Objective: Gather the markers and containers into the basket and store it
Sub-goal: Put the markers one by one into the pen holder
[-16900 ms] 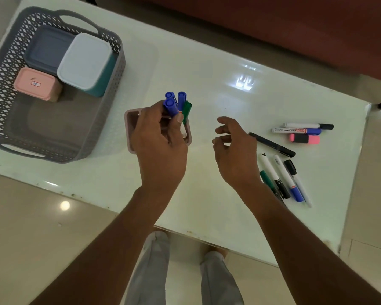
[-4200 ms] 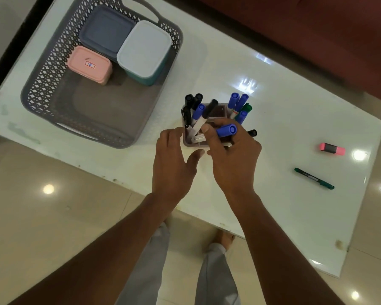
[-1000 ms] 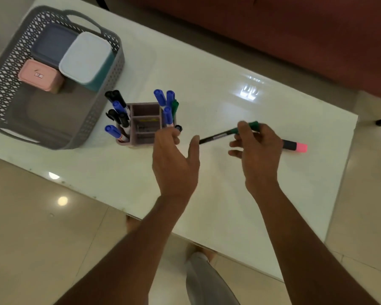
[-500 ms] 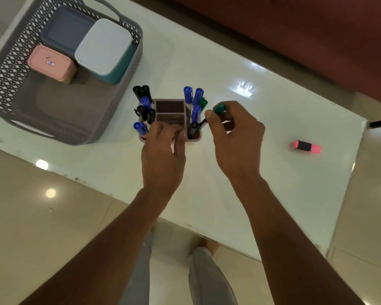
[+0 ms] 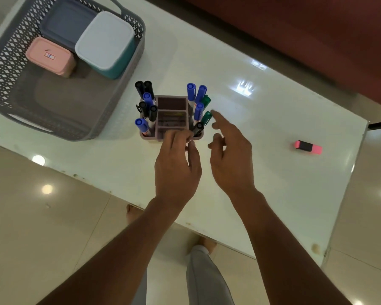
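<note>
- We see a white table [image 5: 240,150] with a grey basket [image 5: 128,84] at its 10 o'clock corner.
- Inside the basket sit three lidded containers: a pink box [image 5: 50,56], a grey-blue box [image 5: 66,25] and a teal box [image 5: 107,42] with a white lid; the basket's near half is bare.
- A mauve holder [image 5: 172,117] stands on the table just at 3 o'clock of the basket, not in it.
- Black and blue markers [image 5: 146,104] fill its left side; blue, green and black ones stand on its right.
- Our left hand [image 5: 176,168] rests its fingertips on the holder's near edge; whether it grips we cannot tell.
- Our right hand [image 5: 231,159] hovers with fingers spread and empty, its forefinger beside a green marker [image 5: 206,117].
- A pink highlighter [image 5: 308,147] lies alone at 3 o'clock, well apart from the holder.
</note>
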Available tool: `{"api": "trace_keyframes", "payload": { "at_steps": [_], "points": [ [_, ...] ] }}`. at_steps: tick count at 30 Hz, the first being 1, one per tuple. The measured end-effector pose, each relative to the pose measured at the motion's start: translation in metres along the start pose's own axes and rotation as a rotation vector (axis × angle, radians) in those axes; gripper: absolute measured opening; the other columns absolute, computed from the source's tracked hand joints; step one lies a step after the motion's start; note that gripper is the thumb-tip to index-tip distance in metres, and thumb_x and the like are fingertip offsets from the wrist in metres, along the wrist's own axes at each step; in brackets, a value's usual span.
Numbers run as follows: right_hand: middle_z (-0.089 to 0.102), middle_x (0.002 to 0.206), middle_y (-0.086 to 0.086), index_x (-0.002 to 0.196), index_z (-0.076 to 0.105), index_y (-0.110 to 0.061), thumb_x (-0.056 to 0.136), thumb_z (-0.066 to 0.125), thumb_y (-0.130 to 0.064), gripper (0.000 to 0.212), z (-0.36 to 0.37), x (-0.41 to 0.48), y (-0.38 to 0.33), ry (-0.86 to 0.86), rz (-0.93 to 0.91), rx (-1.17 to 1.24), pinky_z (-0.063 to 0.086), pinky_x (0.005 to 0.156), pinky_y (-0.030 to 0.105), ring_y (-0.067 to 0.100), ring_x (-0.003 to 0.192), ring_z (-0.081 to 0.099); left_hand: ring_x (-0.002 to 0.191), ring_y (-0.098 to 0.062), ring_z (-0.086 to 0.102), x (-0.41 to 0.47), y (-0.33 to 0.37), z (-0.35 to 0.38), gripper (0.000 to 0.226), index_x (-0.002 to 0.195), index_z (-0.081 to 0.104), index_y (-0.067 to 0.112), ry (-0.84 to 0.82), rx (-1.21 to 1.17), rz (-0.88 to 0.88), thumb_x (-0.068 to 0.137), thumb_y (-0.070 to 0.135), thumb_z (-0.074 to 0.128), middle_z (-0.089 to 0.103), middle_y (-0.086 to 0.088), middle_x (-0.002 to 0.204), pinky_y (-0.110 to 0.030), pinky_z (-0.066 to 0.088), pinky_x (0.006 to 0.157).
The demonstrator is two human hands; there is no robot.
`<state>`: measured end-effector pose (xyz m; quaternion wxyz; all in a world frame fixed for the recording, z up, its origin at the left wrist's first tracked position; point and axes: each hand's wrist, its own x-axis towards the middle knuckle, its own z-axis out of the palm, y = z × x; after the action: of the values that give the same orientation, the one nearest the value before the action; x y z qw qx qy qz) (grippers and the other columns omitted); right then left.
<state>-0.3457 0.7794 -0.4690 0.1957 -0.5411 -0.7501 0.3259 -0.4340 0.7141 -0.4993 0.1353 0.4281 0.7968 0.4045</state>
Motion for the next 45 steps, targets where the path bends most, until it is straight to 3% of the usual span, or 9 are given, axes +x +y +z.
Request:
{"api": "trace_keyframes", "payload": {
  "at_steps": [6,10,18,22,26,31,35,39,45],
  "points": [
    [0.051,0.135,0.001,0.151,0.028,-0.029,0.09,0.048,0.002,0.071,-0.008,0.001,0.012,-0.209,-0.097,-0.158,0.057,0.075,0.037,0.017,0.078,0.062,0.086,-0.014,0.06,-0.018,0.014,0.015,0.016,0.109,0.061,0.006,-0.023,0.001,-0.017,0.093,0.009,0.058,0.065,-0.008,0.106,-0.02,0.05,0.071],
    [0.053,0.133,-0.003,0.151,0.021,-0.035,0.093,0.05,-0.003,0.073,-0.029,0.001,0.028,-0.07,-0.004,-0.027,0.052,0.07,0.02,0.008,0.068,0.059,0.084,-0.016,0.061,-0.03,0.034,0.036,0.015,0.107,0.061,0.006,-0.065,-0.004,-0.006,0.093,0.01,0.056,0.064,-0.007,0.103,-0.02,0.046,0.068],
    [0.07,0.098,-0.001,0.116,0.063,-0.016,0.089,0.053,-0.011,0.029,-0.083,0.0,0.147,0.264,0.28,-0.053,0.055,0.08,0.038,0.018,0.085,0.067,0.089,-0.019,0.06,-0.035,0.092,0.12,0.02,0.11,0.06,0.007,-0.293,-0.034,0.181,0.094,0.015,0.05,0.059,-0.005,0.105,-0.035,0.053,0.072],
    [0.06,0.122,0.004,0.121,0.059,-0.017,0.085,0.054,-0.004,0.038,-0.115,0.021,0.214,0.144,0.367,-0.284,0.04,0.084,0.024,0.026,0.113,0.053,0.101,-0.024,0.058,-0.031,0.111,0.174,0.03,0.121,0.054,0.008,-0.546,-0.003,0.166,0.096,0.023,0.05,0.059,-0.007,0.114,-0.04,0.051,0.084],
    [0.037,0.147,0.008,0.14,0.041,-0.015,0.088,0.052,-0.002,0.055,-0.128,0.038,0.251,-0.032,0.417,-0.425,0.042,0.097,0.038,0.032,0.132,0.033,0.124,-0.028,0.048,-0.028,0.119,0.208,0.053,0.144,0.034,0.008,-0.802,0.08,0.03,0.099,0.031,0.048,0.045,-0.012,0.141,-0.037,0.042,0.102],
    [0.055,0.115,0.007,0.119,0.054,-0.014,0.09,0.05,-0.001,0.032,-0.125,0.034,0.259,-0.014,0.355,-0.453,0.044,0.074,0.034,0.027,0.111,0.044,0.122,-0.028,0.05,-0.03,0.117,0.22,0.063,0.152,0.021,0.014,-0.891,0.089,0.095,0.097,0.022,0.051,0.031,-0.009,0.149,-0.039,0.044,0.1],
    [0.058,0.096,0.006,0.106,0.059,-0.012,0.088,0.057,-0.004,0.019,-0.12,0.025,0.245,-0.053,0.301,-0.23,0.036,0.06,0.022,0.023,0.09,0.053,0.109,-0.028,0.057,-0.028,0.108,0.212,0.064,0.151,0.023,0.019,-0.859,0.092,0.09,0.096,0.011,0.054,0.032,-0.009,0.145,-0.036,0.048,0.095],
    [0.066,0.094,0.009,0.099,0.066,-0.01,0.084,0.065,-0.001,0.018,-0.122,0.023,0.202,-0.042,0.212,0.137,0.052,0.06,0.017,0.016,0.074,0.064,0.083,-0.022,0.056,-0.019,0.096,0.183,0.047,0.144,0.039,0.016,-0.646,0.145,0.053,0.099,0.019,0.051,0.048,-0.01,0.116,-0.03,0.048,0.076],
    [0.066,0.104,-0.004,0.119,0.065,-0.016,0.091,0.063,-0.011,0.028,-0.124,0.037,0.087,-0.008,0.165,0.357,0.057,0.066,0.019,0.014,0.081,0.067,0.072,-0.015,0.055,0.002,0.095,0.099,0.015,0.107,0.064,0.015,-0.321,-0.024,-0.017,0.098,0.022,0.054,0.062,0.001,0.082,-0.027,0.045,0.067]
  ]
}}
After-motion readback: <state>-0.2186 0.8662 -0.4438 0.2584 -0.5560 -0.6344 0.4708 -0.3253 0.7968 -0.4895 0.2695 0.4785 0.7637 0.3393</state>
